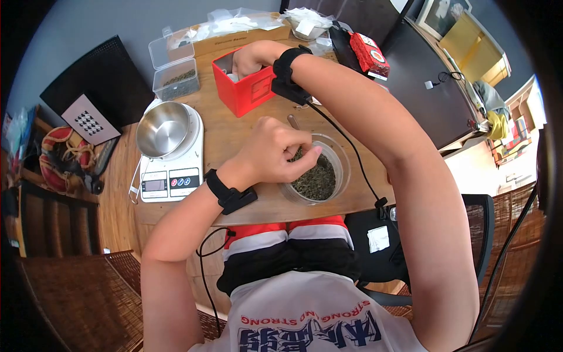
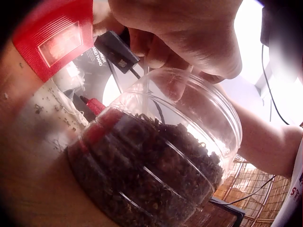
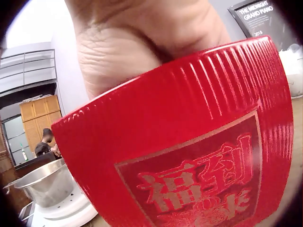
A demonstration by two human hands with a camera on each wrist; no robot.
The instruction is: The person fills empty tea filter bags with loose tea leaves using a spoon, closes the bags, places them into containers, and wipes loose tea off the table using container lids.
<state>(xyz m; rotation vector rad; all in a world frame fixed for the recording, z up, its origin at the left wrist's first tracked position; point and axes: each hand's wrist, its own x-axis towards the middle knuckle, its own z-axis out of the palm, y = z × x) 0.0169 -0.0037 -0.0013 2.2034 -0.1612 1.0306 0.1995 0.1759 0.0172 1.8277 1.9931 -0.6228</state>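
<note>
My left hand [image 1: 275,154] is curled over the mouth of a clear plastic jar [image 2: 208,101] of dark dried leaves [image 1: 316,179], thumb and forefinger drawn together. A slim handle [image 1: 294,122] slants out beyond these fingers; in the left wrist view a thin pale strip runs between them down toward the leaves. My right hand [image 1: 251,58] reaches into a red box [image 1: 246,94] with gold lettering; its fingers are mostly hidden by the wall. Something whitish [image 1: 233,77] shows inside the box beside it.
A kitchen scale [image 1: 170,176] carrying a steel bowl [image 1: 163,130] stands at the left. Behind it is an open clear container [image 1: 176,85] of leaves. A long cardboard box [image 1: 234,41], a bowl of white packets [image 1: 308,24] and a red package [image 1: 369,56] line the back.
</note>
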